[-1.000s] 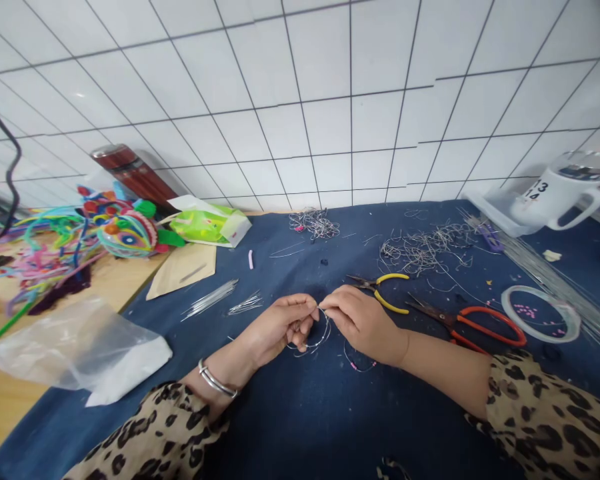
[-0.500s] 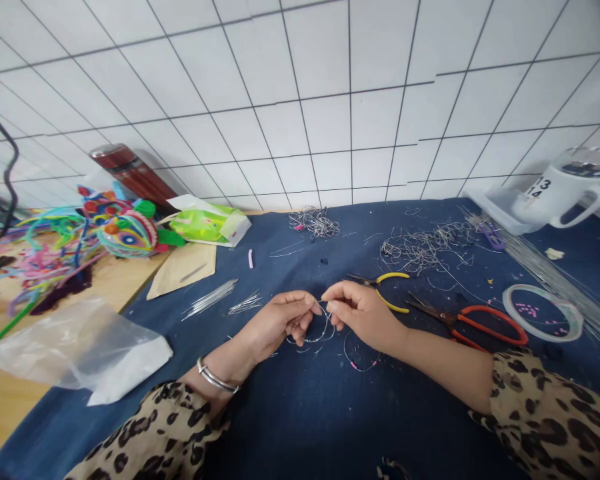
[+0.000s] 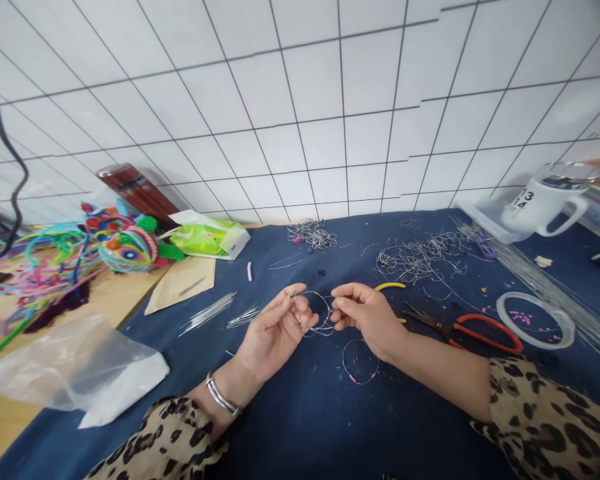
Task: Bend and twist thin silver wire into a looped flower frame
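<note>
Blue cloth: beneath | Left hand: fingers closed on wire loop at left | Right hand: fingertips narrowly spaced at its right edge, hold unclear | Wire loop: between hands; probably light, springy, best pinched by the rim

white tiled wall, dark grout lines, pale wooden tabletop

On my screen I see loose tan sleeves with dark leopard spots on both arms, and a shiny silver bangle, doubled into narrow bands, behind the left hand.
</note>
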A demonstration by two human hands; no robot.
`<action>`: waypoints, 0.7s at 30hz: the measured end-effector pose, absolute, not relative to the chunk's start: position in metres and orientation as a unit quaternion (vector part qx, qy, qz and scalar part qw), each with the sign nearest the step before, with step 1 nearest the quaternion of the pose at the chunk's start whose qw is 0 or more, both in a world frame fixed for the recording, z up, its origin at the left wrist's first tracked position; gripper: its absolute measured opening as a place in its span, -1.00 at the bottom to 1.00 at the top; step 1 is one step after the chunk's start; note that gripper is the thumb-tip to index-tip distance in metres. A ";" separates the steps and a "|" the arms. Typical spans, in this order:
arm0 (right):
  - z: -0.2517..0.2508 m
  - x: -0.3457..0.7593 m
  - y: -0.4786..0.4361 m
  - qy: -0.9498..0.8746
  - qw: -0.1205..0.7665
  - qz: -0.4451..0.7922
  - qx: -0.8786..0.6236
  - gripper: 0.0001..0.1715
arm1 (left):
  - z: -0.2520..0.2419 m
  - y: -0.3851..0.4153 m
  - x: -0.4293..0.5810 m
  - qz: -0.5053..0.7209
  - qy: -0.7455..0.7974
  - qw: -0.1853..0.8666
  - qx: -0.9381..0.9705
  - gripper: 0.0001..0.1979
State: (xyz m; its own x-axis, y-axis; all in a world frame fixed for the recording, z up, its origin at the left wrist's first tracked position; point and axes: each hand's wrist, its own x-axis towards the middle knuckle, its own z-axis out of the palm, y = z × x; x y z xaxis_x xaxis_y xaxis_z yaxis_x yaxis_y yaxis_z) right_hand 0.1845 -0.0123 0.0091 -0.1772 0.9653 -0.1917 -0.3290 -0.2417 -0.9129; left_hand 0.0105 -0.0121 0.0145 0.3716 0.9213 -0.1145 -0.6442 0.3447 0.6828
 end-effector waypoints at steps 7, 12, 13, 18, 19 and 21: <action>0.005 0.185 -0.013 -0.460 0.482 0.612 -0.427 -0.78 | 0.009 -0.011 0.009 0.488 0.286 0.770 0.295 -0.85; 0.005 0.186 -0.013 -0.491 0.468 0.595 -0.430 -0.81 | 0.008 -0.006 0.006 0.469 0.318 0.758 0.323 -0.87; 0.005 0.186 -0.013 -0.495 0.466 0.593 -0.430 -0.81 | 0.008 -0.005 0.005 0.463 0.325 0.756 0.330 -0.87; 0.004 0.188 -0.012 -0.517 0.455 0.588 -0.425 -0.82 | 0.004 -0.001 0.001 0.422 0.345 0.760 0.354 -0.87; 0.004 0.188 -0.012 -0.524 0.452 0.585 -0.422 -0.82 | 0.004 -0.002 0.002 0.423 0.344 0.759 0.355 -0.87; 0.005 0.190 -0.010 -0.546 0.443 0.576 -0.416 -0.79 | 0.004 -0.003 0.002 0.436 0.341 0.754 0.352 -0.88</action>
State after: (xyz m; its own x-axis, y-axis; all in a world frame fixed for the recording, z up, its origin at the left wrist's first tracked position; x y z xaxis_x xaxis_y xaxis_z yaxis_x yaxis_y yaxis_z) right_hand 0.1897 -0.0105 0.0050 -0.2610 0.9653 0.0043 -0.0566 -0.0109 -0.9983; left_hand 0.0025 -0.0029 0.0044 0.3860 0.8988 -0.2079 -0.4185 0.3715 0.8288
